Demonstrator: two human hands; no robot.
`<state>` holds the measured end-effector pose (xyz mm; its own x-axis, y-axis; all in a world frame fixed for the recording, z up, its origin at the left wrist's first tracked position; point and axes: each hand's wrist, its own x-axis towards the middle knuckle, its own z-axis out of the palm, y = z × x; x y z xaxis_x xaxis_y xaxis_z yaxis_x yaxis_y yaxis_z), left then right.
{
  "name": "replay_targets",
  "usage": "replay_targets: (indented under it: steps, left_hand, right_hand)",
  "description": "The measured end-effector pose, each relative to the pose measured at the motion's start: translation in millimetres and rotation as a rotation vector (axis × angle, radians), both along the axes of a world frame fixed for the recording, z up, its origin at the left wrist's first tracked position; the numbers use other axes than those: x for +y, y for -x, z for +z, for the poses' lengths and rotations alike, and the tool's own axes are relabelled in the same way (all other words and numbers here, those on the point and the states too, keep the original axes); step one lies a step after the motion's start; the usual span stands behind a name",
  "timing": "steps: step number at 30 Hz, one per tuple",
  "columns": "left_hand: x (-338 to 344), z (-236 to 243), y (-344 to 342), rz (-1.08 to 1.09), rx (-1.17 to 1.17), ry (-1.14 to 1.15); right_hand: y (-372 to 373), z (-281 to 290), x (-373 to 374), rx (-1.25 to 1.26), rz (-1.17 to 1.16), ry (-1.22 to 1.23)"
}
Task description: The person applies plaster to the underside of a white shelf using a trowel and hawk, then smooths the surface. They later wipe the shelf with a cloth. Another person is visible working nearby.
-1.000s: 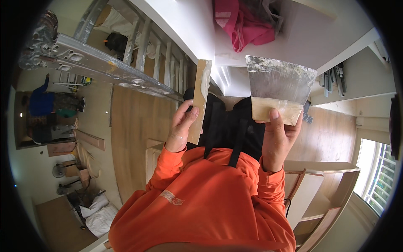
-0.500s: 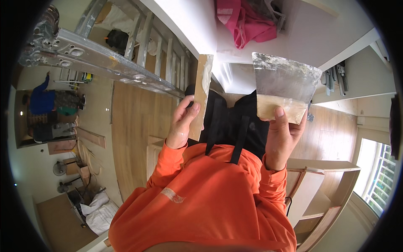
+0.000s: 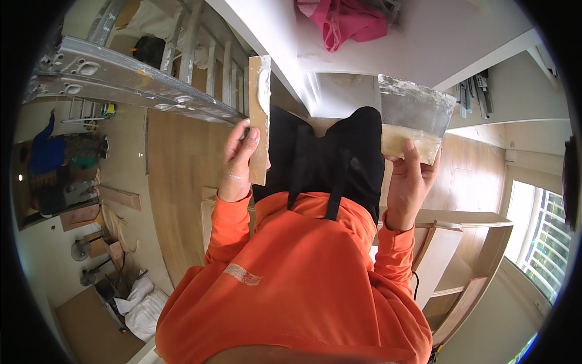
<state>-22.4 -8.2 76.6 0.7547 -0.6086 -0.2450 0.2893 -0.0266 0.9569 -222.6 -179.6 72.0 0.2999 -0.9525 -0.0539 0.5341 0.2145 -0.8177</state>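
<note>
Here we have our left hand (image 3: 235, 165) pinching one narrow smeared strip (image 3: 257, 148), our right hand (image 3: 405, 191) pinching one wide scraper (image 3: 415, 112), one pink cloth (image 3: 351, 25) far ahead.

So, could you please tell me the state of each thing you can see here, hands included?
Left hand: closed on the strip.
Flat brown strip: held roughly upright in the picture, white paste along its right edge.
Right hand: gripping the scraper's handle.
Wide scraper: blade away from the body, smeared with residue.
Metal ladder: spattered with pale marks.
Pink bag-like cloth: crumpled.
Orange top: pale patch on front.
</note>
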Motion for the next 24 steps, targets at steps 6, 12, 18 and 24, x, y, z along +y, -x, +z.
replay_targets:
  steps: [6, 12, 18, 24]
  left_hand:
    - [-4, 5, -1, -0.038, -0.028, 0.008]
    - [-6, 10, 4, -0.020, -0.031, 0.006]
    - [-8, 11, 5, -0.052, -0.054, -0.011]
    - [-7, 9, 3, -0.076, -0.099, -0.031]
  right_hand:
    - [-1, -5, 4, -0.005, 0.026, -0.030]
    - [-6, -4, 6, 0.004, 0.031, -0.027]
    - [-10, -5, 9, -0.024, 0.082, -0.070]
    - [-4, -8, 6, -0.041, 0.099, -0.053]
